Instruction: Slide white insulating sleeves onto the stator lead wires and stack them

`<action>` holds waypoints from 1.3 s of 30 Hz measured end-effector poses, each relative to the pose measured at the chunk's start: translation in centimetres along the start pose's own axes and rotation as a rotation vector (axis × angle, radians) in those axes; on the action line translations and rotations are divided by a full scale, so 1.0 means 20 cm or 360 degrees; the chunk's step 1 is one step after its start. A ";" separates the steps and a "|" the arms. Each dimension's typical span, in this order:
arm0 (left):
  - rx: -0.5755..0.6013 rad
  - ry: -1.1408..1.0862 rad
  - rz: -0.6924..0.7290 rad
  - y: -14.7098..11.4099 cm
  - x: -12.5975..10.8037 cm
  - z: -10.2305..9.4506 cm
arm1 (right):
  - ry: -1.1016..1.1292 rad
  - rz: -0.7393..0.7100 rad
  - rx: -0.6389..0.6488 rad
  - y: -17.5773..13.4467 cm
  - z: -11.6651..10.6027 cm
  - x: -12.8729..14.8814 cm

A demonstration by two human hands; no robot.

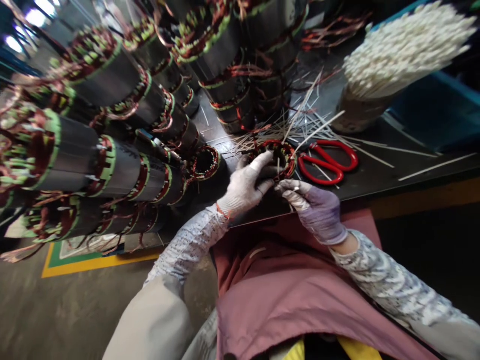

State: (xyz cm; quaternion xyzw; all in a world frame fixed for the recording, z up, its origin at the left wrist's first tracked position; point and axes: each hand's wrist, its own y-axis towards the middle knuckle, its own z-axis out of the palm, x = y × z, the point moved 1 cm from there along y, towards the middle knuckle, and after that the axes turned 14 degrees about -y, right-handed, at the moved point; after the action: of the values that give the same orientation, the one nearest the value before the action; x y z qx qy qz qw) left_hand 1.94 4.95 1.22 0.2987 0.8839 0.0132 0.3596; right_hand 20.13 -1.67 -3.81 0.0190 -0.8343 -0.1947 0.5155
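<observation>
A motor stator [290, 159] with red-brown windings stands on the dark bench in front of me. My left hand [247, 181], in a white knit glove, grips its left side, thumb and forefinger apart at the winding rim. At the near right edge of the stator, my right hand [313, 205] in a purple and white glove is closed in a pinch. A small white piece, apparently the end of a cable tie [297, 188], shows at its fingertips. Another white strip [318, 131] sticks up from the rim. Red-handled scissors [339, 181] lie just right of the stator, their blades hidden.
Stacked stators [123, 165] crowd the left and back of the bench. One smaller stator [205, 162] stands left of my hand. Loose white strips [277, 132] are scattered behind the work. At right are a thick bundle of white ties [401, 50] and a blue bin [438, 112].
</observation>
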 end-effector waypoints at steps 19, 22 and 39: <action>-0.0181 -0.0014 0.0307 -0.01 0.01 0.09 | -0.0225 0.0116 0.0043 0.06 -0.09 0.06; -0.0194 0.0020 0.0349 -0.01 0.00 0.09 | -0.0430 0.0029 -0.0132 0.03 -0.11 0.03; -0.0060 0.0429 0.0143 -0.02 -0.09 0.01 | -0.0913 -0.1482 0.0344 -0.08 -0.21 -0.09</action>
State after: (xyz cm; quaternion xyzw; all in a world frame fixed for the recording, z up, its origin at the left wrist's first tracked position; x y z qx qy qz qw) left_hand 2.80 3.59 2.12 0.3269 0.9094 0.0858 0.2423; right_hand 24.32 -3.99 -4.36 0.3846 -0.8598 -0.3127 0.1224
